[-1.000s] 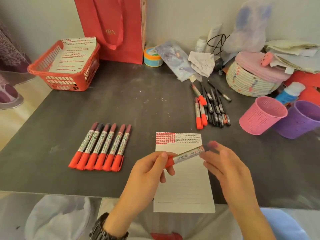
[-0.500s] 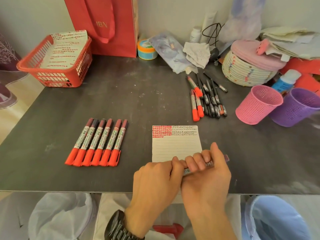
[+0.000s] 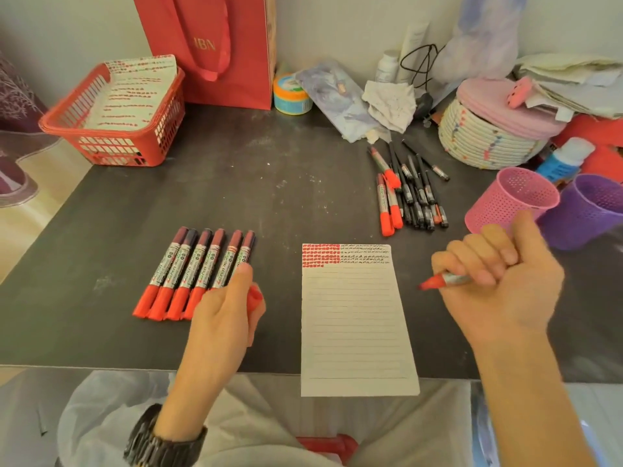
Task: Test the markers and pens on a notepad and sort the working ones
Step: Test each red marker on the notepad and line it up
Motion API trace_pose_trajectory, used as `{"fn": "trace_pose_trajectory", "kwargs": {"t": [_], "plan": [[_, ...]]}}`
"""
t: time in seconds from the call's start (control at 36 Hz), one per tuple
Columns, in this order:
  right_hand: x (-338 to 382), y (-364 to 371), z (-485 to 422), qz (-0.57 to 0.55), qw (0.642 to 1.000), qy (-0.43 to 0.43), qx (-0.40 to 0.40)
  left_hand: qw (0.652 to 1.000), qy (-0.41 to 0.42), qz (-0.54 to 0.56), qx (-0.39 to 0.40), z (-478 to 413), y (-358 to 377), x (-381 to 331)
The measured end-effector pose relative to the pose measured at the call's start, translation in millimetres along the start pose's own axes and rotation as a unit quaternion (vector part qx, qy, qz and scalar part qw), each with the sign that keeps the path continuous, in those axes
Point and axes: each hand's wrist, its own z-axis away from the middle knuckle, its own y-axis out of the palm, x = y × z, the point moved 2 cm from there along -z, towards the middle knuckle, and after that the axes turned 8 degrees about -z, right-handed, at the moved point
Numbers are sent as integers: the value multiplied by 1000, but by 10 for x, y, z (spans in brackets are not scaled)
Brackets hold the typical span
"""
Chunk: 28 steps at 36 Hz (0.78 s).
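My right hand point(image 3: 499, 281) grips a red marker point(image 3: 445, 280) in a fist to the right of the lined notepad point(image 3: 354, 318); its red end points left at the pad's edge. My left hand point(image 3: 226, 315) holds a red cap point(image 3: 254, 298) beside a row of several red-capped markers point(image 3: 188, 274) lying side by side left of the pad. The top of the pad carries red and black test marks. A pile of red markers and black pens point(image 3: 409, 193) lies beyond the pad, to its right.
A pink mesh cup point(image 3: 505, 203) and a purple mesh cup point(image 3: 586, 214) stand at the right. A red basket point(image 3: 111, 146) with marked paper sits far left, beside a red bag point(image 3: 215, 45). A woven basket point(image 3: 485, 136) and clutter line the back wall.
My hands were together on the marker over the pad; now they have pulled apart. The left has moved toward the marker row with the cap, the right to the right with the marker.
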Motion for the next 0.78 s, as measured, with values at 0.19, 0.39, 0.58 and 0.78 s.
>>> {"fn": "trace_pose_trajectory", "kwargs": {"t": [0.19, 0.39, 0.58, 0.78], "plan": [[-391, -174, -103, 99, 991, 64, -69, 988, 141, -24, 55, -96, 330, -161], [-487, -163, -156, 241, 966, 76, -45, 968, 189, -156, 54, -312, 437, -128], [-626, 4, -361, 380, 924, -24, -19, 936, 192, -292, 48, -428, 579, -35], [-854, -1, -591, 505, 859, -84, 0, 930, 195, -310, 34, -477, 614, 20]]}}
